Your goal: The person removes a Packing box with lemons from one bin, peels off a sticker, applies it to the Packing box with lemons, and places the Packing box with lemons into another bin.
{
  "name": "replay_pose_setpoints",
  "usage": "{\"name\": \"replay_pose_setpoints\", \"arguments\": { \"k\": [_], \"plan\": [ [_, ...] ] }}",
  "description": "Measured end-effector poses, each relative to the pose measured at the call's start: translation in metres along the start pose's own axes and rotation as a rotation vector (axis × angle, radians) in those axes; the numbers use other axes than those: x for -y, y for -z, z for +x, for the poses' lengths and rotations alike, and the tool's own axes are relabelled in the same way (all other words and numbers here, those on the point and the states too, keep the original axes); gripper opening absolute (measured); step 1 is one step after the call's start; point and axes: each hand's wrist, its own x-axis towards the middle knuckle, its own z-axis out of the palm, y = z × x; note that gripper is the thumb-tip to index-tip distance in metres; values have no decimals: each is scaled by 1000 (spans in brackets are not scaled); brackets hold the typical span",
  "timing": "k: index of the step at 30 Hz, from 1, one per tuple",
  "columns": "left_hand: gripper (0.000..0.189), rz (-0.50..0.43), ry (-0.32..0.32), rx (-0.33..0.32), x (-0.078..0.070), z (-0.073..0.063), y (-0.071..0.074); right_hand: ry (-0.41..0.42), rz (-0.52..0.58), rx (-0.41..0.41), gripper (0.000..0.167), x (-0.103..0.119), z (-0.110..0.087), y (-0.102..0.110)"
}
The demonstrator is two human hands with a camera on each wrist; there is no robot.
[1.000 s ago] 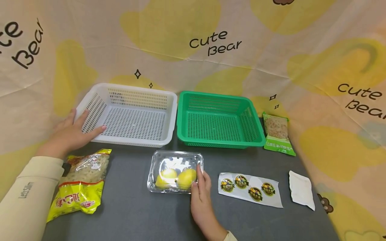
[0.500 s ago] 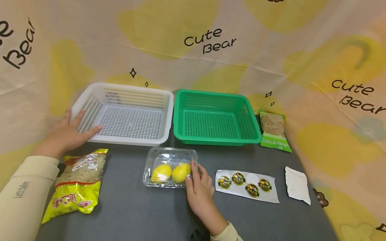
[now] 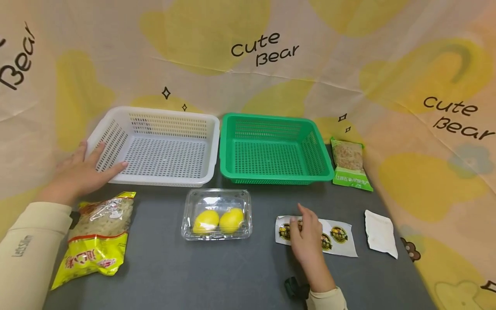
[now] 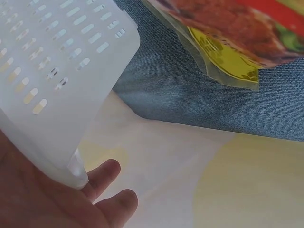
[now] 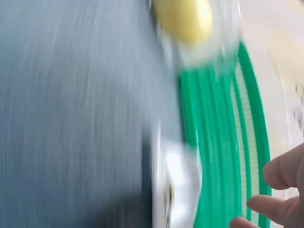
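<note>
My left hand (image 3: 75, 174) rests spread on the near left corner of the white plastic basket (image 3: 214, 150). Two of its fingertips (image 4: 105, 175) reach past the basket's rim in the left wrist view. Over the sheet of round stickers (image 3: 346, 249) hovers my right hand (image 3: 308, 239), its fingers loosely bent and holding nothing; it covers some of the stickers. To its left, a clear clamshell box (image 3: 217, 199) lies closed on the table with two yellow lemon-like fruits (image 3: 231, 221) inside. The right wrist view is blurred.
A green basket (image 3: 277, 177) stands beside the white one. Right of it lies a green-edged food packet (image 3: 348, 161), with a white cloth-like piece (image 3: 380, 234) nearer. A yellow food bag (image 3: 97, 241) lies by my left forearm. A printed curtain (image 3: 193, 51) hangs behind.
My right hand has let go of the clamshell box and moved right, over the sticker sheet. The left hand stays on the white basket. The head view has shifted slightly.
</note>
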Motion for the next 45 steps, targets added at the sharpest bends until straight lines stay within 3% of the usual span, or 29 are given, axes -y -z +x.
{"name": "replay_pose_setpoints", "arguments": {
  "k": [2,5,11,14,17,19,21,25,26,29,31,33,34,36,39,42,45],
  "plan": [
    [106,2,0,4,1,1,0,-38,-36,9,43,-14,1,16],
    [106,10,-3,11,0,0,0,-20,-116,-17,38,-33,-1,30],
    [104,26,0,1,-2,-2,2,58,-235,5,35,-50,-5,31],
    [104,85,9,-37,-9,-6,5,39,-253,29,37,-50,-4,28],
    [104,192,-25,-128,-29,-9,7,2,-272,42,41,-49,-4,26],
    [102,255,-75,-192,-53,-14,6,-17,-281,42,43,-48,-4,25],
    [99,286,-142,-254,-88,-23,2,-31,-284,36,44,-48,-4,25],
    [97,281,-325,-333,-169,-59,-17,-50,-284,78,52,-48,-5,25],
    [99,260,-383,-347,-189,-70,-24,-60,-285,98,55,-48,-5,25],
    [96,153,-652,-454,-244,-101,-61,-91,-293,167,60,-46,-5,25],
    [97,76,-825,-462,-276,-119,-92,-106,-300,192,61,-46,-4,25],
    [97,27,-950,-385,-302,-133,-123,-109,-307,209,58,-46,-3,24],
    [99,19,-966,-287,-312,-139,-136,-109,-309,212,57,-46,-2,23],
    [98,3,-958,-97,-325,-144,-160,-98,-306,216,55,-46,-1,21],
    [93,-18,-880,163,-333,-140,-188,-87,-303,219,51,-46,-1,18],
    [91,-16,-794,283,-334,-134,-206,-88,-291,211,47,-46,-2,15],
    [92,35,-742,309,-333,-130,-217,-98,-271,193,42,-46,-4,15]
  ]
}}
